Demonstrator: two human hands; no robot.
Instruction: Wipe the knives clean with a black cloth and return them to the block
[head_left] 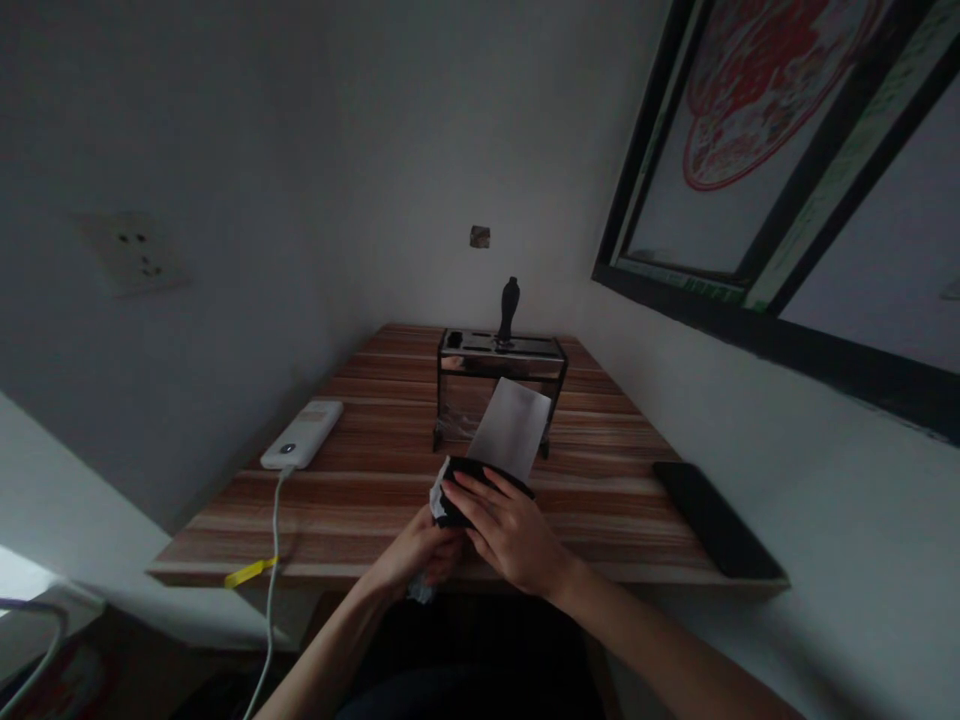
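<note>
Holding the knife [510,430] with both hands, above the near edge of the table [360,500]. By judgement, busy at working the black wrap [466,467] about the knife's lower part. Gripping low with closed, curled fingers of the left hand [429,548], probably on the hidden end. Pressing the wrap with nearly straight, slightly parted fingers of the right hand [517,535]. For next move, seems to need firm left grip, right fingers away from the edges. Aiming the knife's long axis forward, slanting rightward, toward the rack [495,364].
</note>
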